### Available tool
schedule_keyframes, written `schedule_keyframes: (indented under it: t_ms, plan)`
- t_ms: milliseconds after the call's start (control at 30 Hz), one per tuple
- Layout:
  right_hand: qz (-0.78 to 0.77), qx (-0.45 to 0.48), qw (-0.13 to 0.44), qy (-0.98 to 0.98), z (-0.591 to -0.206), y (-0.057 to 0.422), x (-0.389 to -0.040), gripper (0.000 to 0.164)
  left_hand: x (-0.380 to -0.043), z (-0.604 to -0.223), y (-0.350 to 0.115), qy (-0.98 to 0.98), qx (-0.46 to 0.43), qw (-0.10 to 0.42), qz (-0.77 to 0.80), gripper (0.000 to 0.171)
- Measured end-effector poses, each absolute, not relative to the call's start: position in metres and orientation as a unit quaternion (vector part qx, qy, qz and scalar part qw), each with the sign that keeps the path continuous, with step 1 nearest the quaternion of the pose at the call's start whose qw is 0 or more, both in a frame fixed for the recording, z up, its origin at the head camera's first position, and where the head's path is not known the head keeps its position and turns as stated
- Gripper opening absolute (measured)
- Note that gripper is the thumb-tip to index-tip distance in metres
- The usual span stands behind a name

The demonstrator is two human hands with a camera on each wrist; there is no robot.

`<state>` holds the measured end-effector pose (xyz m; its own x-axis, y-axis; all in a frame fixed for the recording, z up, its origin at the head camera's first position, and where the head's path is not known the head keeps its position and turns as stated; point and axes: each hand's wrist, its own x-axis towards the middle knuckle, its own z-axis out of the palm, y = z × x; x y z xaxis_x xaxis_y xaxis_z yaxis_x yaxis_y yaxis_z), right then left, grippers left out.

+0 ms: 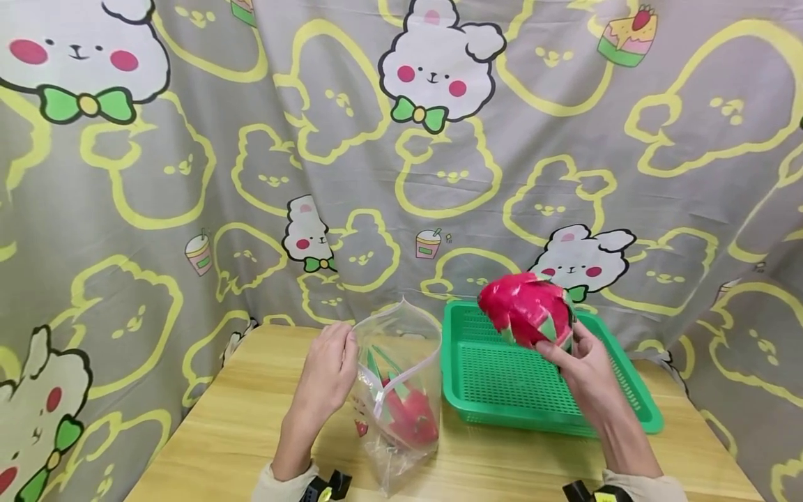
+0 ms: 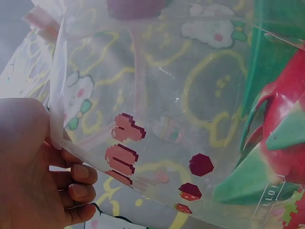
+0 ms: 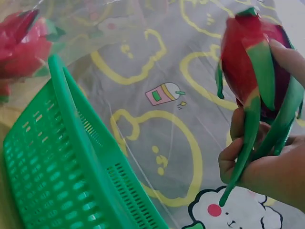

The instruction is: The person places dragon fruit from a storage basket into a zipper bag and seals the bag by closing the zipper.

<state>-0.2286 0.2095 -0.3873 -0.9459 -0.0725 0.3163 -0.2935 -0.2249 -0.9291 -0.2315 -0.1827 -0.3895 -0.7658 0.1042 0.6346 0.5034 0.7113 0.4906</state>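
Observation:
In the head view a clear zip bag [image 1: 398, 328] stands with its mouth open on the table, a dragon fruit [image 1: 410, 417] inside it. My left hand [image 1: 327, 366] pinches the bag's left rim between thumb and fingers; the left wrist view shows the hand [image 2: 43, 167] at the bag's edge, beside printed red shapes. My right hand [image 1: 590, 366] grips a second dragon fruit [image 1: 527, 310] by its leafy end, lifted above the green basket. The right wrist view shows its long green scales [image 3: 262, 71] hanging past the fingers.
A green plastic basket [image 1: 456, 401] with slotted walls sits right of the bag, near the table's back edge. The wooden table [image 1: 251, 390] carries both. Behind hangs a grey curtain [image 1: 376, 174] printed with rabbits and yellow outlines.

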Motion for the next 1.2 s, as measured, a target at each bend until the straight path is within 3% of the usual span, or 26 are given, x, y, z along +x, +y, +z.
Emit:
schedule_keyframes:
  t_ms: [167,300,400,600,700,800,1000,1200]
  plan:
    - [0.796,0.146,0.052,-0.585,-0.379,0.208,-0.236,0.039,-0.232,-0.388,-0.181,-0.877,-0.175,0.295,-0.336,0.033]
    - [0.816,0.158,0.03,-0.555,-0.376,0.209,-0.239,0.03,-0.232,-0.388,-0.18,-0.878,-0.176,0.294,-0.335,0.033]
    - [0.814,0.182,0.023,-0.552,-0.373,0.209,-0.242,0.035,-0.232,-0.387,-0.179,-0.878,-0.177,0.292,-0.336,0.033]
    - [0.763,0.208,-0.004,-0.612,-0.354,0.209,-0.249,0.08,-0.232,-0.387,-0.178,-0.878,-0.174,0.291,-0.337,0.032]
    - [0.704,0.182,-0.012,-0.686,-0.34,0.205,-0.255,0.089,-0.232,-0.388,-0.178,-0.88,-0.172,0.291,-0.335,0.032]
    - [0.646,0.177,-0.013,-0.742,-0.328,0.2,-0.262,0.089,-0.231,-0.389,-0.179,-0.88,-0.17,0.29,-0.335,0.032]
    - [0.577,0.238,-0.003,-0.781,-0.311,0.186,-0.275,0.072,-0.232,-0.391,-0.181,-0.88,-0.168,0.29,-0.338,0.033]
    - [0.513,0.273,0.02,-0.814,-0.293,0.169,-0.284,0.076,-0.235,-0.389,-0.181,-0.876,-0.175,0.291,-0.343,0.033]
